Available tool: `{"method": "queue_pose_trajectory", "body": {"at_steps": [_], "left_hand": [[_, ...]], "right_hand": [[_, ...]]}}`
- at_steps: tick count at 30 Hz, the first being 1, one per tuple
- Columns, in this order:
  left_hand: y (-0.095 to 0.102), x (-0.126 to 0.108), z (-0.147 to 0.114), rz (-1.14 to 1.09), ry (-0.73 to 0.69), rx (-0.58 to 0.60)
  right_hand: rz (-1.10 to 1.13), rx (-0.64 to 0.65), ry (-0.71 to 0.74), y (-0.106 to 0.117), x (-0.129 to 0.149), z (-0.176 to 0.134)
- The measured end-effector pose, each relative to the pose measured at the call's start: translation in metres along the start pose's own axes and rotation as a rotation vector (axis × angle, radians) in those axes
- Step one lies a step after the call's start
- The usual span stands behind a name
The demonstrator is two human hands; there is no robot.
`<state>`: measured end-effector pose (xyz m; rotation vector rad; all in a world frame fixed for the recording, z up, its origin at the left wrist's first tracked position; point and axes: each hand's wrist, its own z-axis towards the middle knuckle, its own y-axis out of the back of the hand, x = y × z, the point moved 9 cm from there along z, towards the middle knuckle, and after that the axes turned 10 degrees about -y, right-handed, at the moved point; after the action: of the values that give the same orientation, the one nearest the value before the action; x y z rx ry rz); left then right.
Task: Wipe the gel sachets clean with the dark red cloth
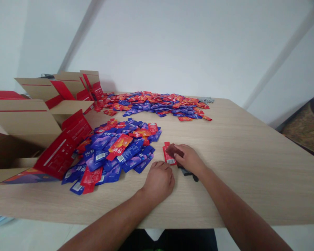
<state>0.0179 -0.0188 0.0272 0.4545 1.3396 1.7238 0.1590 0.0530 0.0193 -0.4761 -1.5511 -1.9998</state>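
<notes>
My right hand (189, 158) pinches a flat, dark reddish-brown piece (176, 150) between thumb and fingers; its exact kind is unclear. Under that piece lies a red packet (169, 159) with a white barcode label, flat on the table. A dark grey and black object (187, 172), partly covered, sits below my right hand. My left hand (159, 179) rests on the table, palm down, just left of the red packet. Its fingers are curled in, and whatever they may hold is hidden. Close by on the left is a heap of blue and red packets (131, 150).
Open cardboard boxes (23, 118) with red flaps stand along the left side. A long pile of red and blue packets (157, 103) stretches along the table's back by the white wall. A grey cloth-like item (208, 100) lies at its right end.
</notes>
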Motion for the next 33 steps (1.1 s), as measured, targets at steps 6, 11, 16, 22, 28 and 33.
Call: {"method": "queue_pose_trajectory", "body": {"at_steps": [6, 11, 16, 22, 28, 33], "left_hand": [[0.002, 0.001, 0.001, -0.007, 0.007, -0.005], [0.0, 0.001, 0.001, -0.009, -0.002, -0.013], [-0.002, 0.002, 0.0, -0.009, 0.008, -0.014], [0.002, 0.0, 0.001, -0.019, 0.003, -0.007], [0.004, 0.002, 0.001, -0.04, 0.011, -0.026], [0.003, 0.002, 0.0, -0.074, -0.039, -0.04]], "right_hand": [[0.005, -0.194, -0.094, 0.023, -0.015, -0.002], [0.158, -0.102, 0.157, 0.024, 0.024, -0.016], [0.088, 0.128, 0.217, -0.003, 0.041, -0.019], [-0.01, 0.039, 0.029, 0.001, 0.009, -0.004], [-0.013, -0.148, -0.122, 0.023, -0.017, -0.001], [0.159, -0.085, 0.06, 0.025, 0.013, -0.012]]}}
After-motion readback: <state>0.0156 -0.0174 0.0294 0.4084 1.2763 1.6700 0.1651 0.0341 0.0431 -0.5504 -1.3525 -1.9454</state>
